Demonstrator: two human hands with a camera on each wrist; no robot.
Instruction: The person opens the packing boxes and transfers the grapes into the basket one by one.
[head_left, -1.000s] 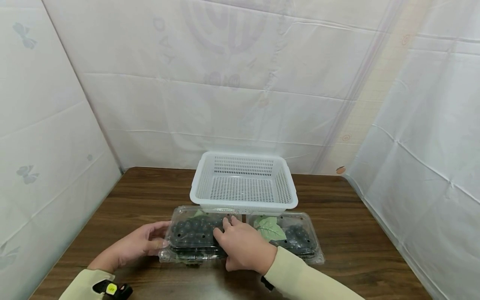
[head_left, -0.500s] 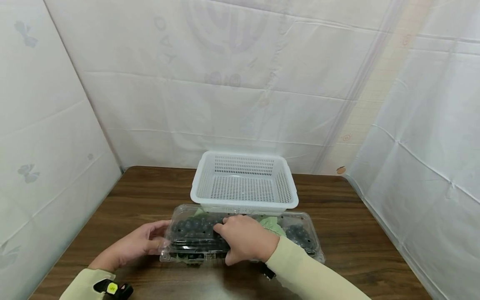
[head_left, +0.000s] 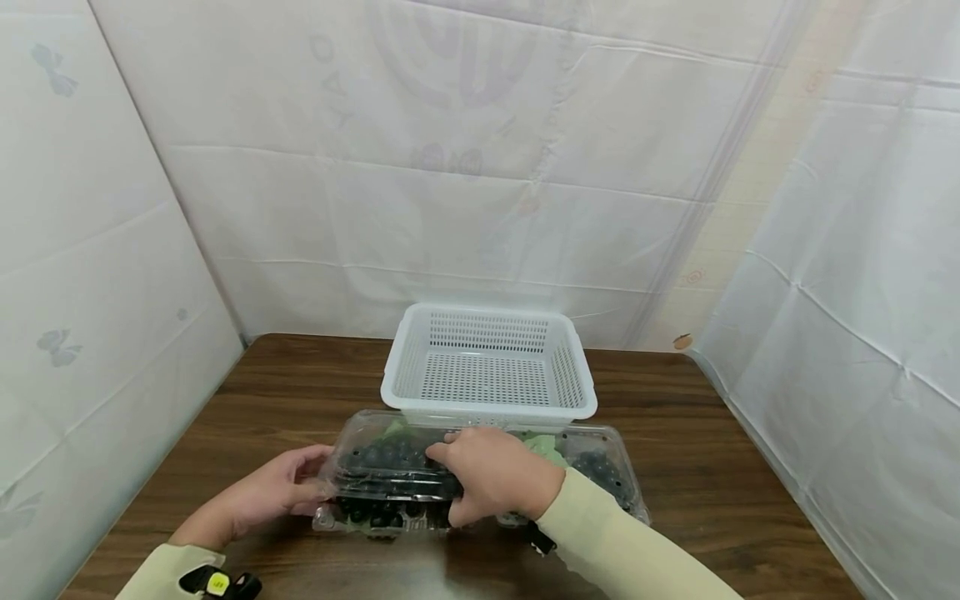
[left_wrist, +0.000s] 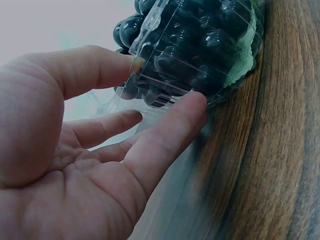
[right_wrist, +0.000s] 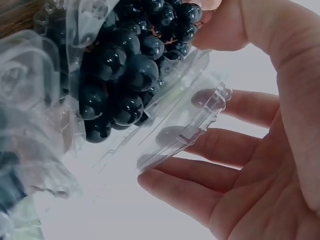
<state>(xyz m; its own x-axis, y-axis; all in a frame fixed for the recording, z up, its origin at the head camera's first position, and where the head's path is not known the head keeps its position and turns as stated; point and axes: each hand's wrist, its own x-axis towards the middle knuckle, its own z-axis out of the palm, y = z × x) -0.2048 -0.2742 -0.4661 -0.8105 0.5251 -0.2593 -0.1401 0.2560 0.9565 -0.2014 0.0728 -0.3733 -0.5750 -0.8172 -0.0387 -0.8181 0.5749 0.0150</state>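
Two clear plastic clamshell boxes of dark grapes sit side by side in the head view. Both hands are on the left grape box [head_left: 386,471], whose front side tilts up into view. At its left end, my left hand [head_left: 273,487] pinches the edge, thumb on the plastic rim [left_wrist: 145,37] and fingers lower down. My right hand [head_left: 495,475] grips the other end from above, thumb at the front. The right wrist view has its fingers [right_wrist: 220,145] behind the clear rim, close by the grapes [right_wrist: 125,70]. Partly behind the right hand lies the second grape box [head_left: 600,467].
A white perforated plastic basket [head_left: 487,408] stands directly behind the boxes, with nothing in it. Everything rests on a dark wooden table [head_left: 300,383]. White patterned sheets [head_left: 450,208] hang at the back and both sides.
The left grape box has shifted slightly left and its front has tilted up, showing more grapes. My right hand has closed over its right end; the left hand moved slightly left with it.
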